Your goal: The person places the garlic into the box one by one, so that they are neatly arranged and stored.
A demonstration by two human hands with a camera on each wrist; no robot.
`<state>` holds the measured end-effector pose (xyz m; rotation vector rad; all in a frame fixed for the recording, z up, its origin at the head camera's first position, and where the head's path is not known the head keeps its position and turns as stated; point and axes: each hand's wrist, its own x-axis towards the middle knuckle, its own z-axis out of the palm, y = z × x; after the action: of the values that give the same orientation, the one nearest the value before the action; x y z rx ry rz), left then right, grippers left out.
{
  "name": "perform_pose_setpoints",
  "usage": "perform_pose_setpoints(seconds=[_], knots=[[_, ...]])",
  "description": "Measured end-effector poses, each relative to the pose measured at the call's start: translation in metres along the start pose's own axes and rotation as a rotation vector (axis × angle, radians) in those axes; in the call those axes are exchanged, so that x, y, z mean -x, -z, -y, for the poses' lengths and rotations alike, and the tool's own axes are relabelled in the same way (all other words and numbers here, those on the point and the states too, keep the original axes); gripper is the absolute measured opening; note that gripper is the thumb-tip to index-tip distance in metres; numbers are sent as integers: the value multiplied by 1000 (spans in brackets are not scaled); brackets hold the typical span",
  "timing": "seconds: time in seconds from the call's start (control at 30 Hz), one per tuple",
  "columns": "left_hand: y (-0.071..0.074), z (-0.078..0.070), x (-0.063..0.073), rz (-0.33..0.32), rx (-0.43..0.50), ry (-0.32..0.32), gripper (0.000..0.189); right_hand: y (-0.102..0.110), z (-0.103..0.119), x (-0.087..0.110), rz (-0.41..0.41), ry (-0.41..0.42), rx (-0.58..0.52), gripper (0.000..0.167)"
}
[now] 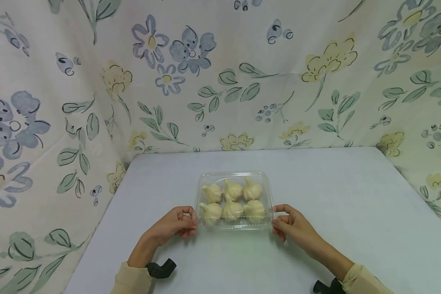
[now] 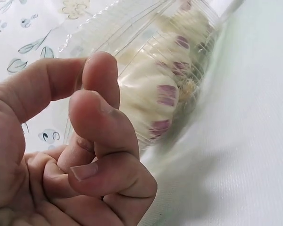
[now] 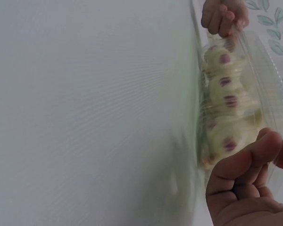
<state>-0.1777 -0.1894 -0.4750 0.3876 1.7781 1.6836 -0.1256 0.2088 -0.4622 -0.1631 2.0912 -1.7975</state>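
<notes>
A clear plastic box (image 1: 235, 225) lies on the table with several pale garlic bulbs (image 1: 233, 210) inside, set in two rows. My left hand (image 1: 174, 224) pinches its left edge near the front corner, thumb against forefinger. At the opposite edge, my right hand (image 1: 294, 226) holds the box between thumb and fingers. Purple marks show on the bulbs (image 2: 151, 94) through the ribbed plastic in the left wrist view. From the right wrist, the box wall (image 3: 262, 70) runs between both hands, with the left hand (image 3: 224, 16) at its far end.
The box stands on a white-covered table (image 1: 334, 188). A curtain (image 1: 213, 106) with blue, yellow and green flower prints hangs behind and along both sides. Dark wrist mounts (image 1: 161, 269) sit beside the cream sleeves (image 1: 132, 279).
</notes>
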Motion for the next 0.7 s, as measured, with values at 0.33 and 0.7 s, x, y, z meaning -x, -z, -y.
perform_pose_setpoints(seconds=[0.33,0.7], knots=[[1,4,2,35,42,-20,12,-3,-1,-3,-5,-18,-19,47],[4,5,3,96,74,-15,7,-1,-2,-2,-6,-39,1,49]])
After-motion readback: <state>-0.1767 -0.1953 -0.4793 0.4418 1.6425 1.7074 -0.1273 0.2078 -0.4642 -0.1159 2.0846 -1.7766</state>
